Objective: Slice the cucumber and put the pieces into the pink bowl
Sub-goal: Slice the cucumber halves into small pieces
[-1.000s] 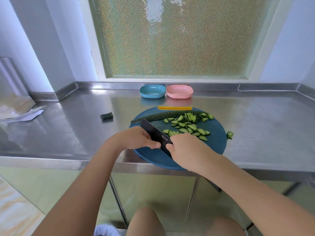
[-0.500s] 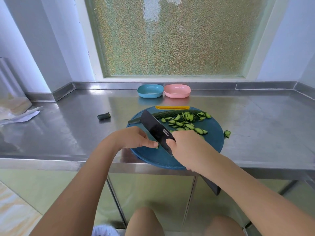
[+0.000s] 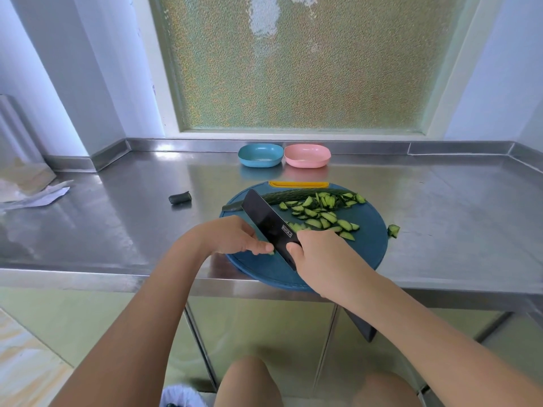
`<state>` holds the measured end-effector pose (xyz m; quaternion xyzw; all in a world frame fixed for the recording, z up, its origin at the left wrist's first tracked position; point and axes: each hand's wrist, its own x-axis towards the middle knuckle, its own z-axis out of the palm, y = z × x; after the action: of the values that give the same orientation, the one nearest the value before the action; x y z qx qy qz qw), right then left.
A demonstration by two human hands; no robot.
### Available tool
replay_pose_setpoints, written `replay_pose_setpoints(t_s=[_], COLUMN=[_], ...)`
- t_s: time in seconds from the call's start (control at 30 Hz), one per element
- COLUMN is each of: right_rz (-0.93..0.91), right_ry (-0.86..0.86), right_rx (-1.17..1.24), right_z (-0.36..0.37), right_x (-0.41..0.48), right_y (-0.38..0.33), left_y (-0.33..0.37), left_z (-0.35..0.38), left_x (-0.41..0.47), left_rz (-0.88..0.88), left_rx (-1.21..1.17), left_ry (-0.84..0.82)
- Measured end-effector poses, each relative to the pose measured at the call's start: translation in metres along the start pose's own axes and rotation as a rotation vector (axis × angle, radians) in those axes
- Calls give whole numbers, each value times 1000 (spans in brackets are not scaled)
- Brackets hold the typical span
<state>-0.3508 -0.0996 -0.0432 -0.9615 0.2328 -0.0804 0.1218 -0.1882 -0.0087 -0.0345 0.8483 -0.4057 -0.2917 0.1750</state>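
**A:** Cucumber [image 3: 293,196], where's it at?

**B:** Spread about. Starting far L: paper scraps [image 3: 38,198] at the edge of the steel tabletop [image 3: 123,230]. Then a dark cut-off end [image 3: 179,198] lying alone, well apart from the board.

**A:** And the hands?

**B:** L hand [image 3: 232,236] sits on the near-left part of the round blue cutting board [image 3: 370,254]. Fingers are curled down, thumb tip pressing a small green bit [image 3: 271,253] onto the board. The rest of that bit is hidden under the hand. Right beside those fingers is a black knife [image 3: 271,227]. Its blade is slanted, tip pointing away & to the left, crossing in front of the long uncut piece at the board's far side. R hand [image 3: 320,257] is wrapped round the handle, thumb laid on the blade's flank. The handle itself is covered.

**A:** Bowls?

**B:** At the back, under the window: blue bowl [image 3: 260,155], then pink bowl [image 3: 307,155] right next to it. Can't tell if the rims touch.

**A:** Slices?

**B:** In a loose heap [image 3: 323,215] on the board, right of the blade, btw the long piece and the R hand. There's a yellow strip [image 3: 298,184] at the board's far rim. Last, one stray chunk [image 3: 393,230] is off the board, on the tabletop just beside its right rim.
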Motion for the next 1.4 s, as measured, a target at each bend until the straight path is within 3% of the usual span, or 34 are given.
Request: replay_pose_setpoints(t_s=[0.57,1.1,1.4], right_rz=[-29,63,153], right_ry=[45,-54,-21], right_rx=[-37,101,181], right_z=[5,8,-4], right_x=[-2,-1,-5], right_y=[-4,-5,5], left_y=[2,-7,22], left_z=[-1,-1,-3], left_x=[-2,-4,-1], left_rz=[7,-5,-80], left_rx=[-68,-133,261], left_ry=[10,45,-26])
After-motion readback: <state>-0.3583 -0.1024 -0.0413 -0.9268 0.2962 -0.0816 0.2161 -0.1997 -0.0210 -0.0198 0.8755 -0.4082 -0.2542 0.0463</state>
